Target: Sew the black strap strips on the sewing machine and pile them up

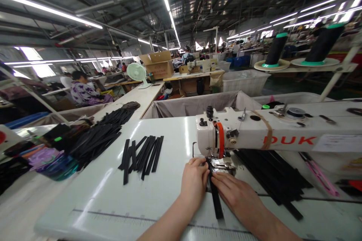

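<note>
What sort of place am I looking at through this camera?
Probably a garment factory floor: an industrial sewing machine, black thread cones, and another sewing machine farther back among more workstations.

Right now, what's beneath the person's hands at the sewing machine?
A black strip lies under the left hand and right hand, on the white machine table; the strip's covered stretch cannot be seen.

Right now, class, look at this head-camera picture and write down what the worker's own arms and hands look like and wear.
The left hand and right hand wear no gloves, and the left forearm and right forearm show no sleeves, watches or bands.
</note>
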`<state>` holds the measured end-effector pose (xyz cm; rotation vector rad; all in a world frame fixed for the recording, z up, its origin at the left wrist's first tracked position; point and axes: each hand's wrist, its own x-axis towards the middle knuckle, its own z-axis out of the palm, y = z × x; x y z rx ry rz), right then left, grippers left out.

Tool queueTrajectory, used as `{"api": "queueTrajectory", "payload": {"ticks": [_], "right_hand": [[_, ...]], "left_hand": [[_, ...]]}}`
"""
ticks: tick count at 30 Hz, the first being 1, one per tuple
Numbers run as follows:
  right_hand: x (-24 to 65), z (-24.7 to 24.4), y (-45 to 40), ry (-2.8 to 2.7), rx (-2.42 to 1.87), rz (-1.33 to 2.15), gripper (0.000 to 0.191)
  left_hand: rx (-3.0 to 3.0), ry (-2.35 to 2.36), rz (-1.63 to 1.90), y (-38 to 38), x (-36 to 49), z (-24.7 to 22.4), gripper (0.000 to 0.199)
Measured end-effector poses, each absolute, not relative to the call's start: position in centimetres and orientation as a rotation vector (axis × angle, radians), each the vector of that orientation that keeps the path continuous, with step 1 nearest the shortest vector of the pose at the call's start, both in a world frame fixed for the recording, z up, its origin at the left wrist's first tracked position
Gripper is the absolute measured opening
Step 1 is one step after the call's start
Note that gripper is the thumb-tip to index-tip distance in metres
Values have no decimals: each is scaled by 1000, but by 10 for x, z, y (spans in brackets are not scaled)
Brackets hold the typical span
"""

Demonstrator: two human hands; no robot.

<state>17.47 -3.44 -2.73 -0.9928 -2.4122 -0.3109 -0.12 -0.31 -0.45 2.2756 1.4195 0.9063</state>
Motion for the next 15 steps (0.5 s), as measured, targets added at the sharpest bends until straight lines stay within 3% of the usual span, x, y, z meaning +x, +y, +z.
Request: {"api": "queueTrajectory", "payload": {"ticks": [15], "right_hand": [[173, -25, -35, -2387, -1016, -295, 37]], "left_hand": [[2130, 1505, 949, -3, 1, -7, 11]]}}
